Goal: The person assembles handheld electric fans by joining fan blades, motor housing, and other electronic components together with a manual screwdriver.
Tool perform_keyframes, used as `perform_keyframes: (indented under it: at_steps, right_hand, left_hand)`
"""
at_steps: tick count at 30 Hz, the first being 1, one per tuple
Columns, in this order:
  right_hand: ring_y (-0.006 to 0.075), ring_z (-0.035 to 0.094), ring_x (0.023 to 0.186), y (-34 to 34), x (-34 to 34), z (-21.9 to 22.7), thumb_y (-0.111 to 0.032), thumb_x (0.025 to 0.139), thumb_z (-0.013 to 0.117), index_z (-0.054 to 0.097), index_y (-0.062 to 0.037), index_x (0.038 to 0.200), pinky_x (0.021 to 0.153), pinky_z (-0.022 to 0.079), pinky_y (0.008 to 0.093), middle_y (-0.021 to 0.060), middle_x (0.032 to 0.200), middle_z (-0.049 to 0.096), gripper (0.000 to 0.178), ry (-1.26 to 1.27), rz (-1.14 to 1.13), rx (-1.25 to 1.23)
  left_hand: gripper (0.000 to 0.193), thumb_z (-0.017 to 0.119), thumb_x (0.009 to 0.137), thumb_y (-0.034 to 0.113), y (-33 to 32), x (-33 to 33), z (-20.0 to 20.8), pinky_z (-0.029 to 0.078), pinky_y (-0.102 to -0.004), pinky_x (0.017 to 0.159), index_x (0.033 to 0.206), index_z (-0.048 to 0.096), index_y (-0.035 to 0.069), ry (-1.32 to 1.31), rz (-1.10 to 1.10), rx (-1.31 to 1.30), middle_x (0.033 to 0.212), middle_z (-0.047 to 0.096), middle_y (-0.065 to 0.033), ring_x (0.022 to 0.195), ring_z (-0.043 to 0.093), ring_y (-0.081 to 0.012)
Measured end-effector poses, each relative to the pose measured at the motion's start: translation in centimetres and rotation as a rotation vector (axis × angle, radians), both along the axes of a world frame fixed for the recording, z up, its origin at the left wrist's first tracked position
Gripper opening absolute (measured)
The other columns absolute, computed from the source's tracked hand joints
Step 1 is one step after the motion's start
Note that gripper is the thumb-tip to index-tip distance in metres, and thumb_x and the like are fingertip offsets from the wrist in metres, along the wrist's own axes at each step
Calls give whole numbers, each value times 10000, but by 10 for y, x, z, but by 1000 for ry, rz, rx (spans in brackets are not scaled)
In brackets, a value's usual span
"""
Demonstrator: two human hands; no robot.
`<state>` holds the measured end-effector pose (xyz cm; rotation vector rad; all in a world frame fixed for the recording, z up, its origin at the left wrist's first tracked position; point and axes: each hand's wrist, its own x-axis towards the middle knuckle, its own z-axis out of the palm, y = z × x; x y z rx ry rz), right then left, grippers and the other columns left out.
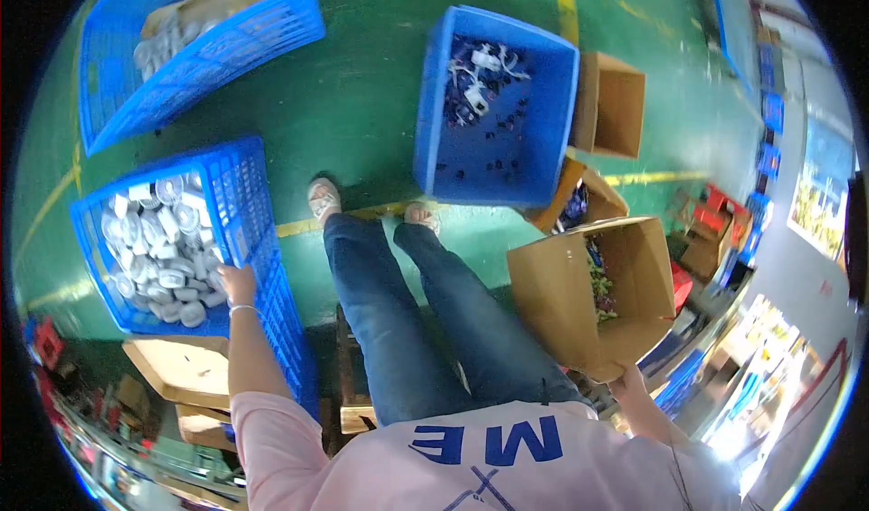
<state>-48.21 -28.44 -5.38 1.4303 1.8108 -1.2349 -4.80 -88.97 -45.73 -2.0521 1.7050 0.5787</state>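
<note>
My left hand is closed over the near right rim of a blue slatted plastic crate. That crate is heaped with white and grey round plastic parts. On the other side, my right hand grips the near edge of an open cardboard box, its fingers partly hidden by the cardboard. Small green and purple pieces lie inside the box, mostly blocked from sight by its wall.
Ahead stands a deep blue bin with white and dark small parts. Beside it are a cardboard box and another holding dark blue items. A second blue crate stands far left. Yellow lines cross the green floor.
</note>
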Motion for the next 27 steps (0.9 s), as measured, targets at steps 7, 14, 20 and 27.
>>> perform_keyframes:
  at_steps: [7, 14, 20, 27]
  right_hand:
    - [287, 590, 987, -34, 156, -39, -11, 772, 565, 504, 17, 1142, 848, 512, 388, 130, 1107, 583, 376, -89, -210, 11]
    - [308, 602, 933, 4, 250, -63, -61, 760, 607, 528, -1, 1101, 787, 522, 434, 146, 1022, 600, 355, -158, -377, 26]
    - [327, 601, 924, 38, 239, -193, -26, 808, 556, 514, -1, 1087, 755, 551, 463, 174, 1030, 583, 283, -49, -659, -62]
    - [293, 606, 910, 45, 211, -315, -5, 796, 563, 499, -38, 1106, 693, 555, 429, 117, 1043, 583, 318, 107, -626, -101]
  left_hand:
    - [693, 710, 631, 277, -32, 5, 27, 405, -461, 929, 1128, 376, -71, -45, 3, 164, 1134, 506, -292, 1079, 499, -438]
    - [469, 706, 686, 204, -11, -49, 57, 459, -413, 814, 1056, 572, -51, 313, 205, 318, 1036, 619, -188, 934, 604, -303]
    - [502, 625, 762, 327, -14, -89, 97, 348, -428, 912, 1196, 523, 97, 205, 371, 568, 1282, 456, -115, 1165, 397, -257]
    - [729, 659, 740, 252, -33, -61, 91, 290, -469, 966, 1358, 281, 176, 197, 379, 492, 1349, 394, -43, 1256, 327, -249]
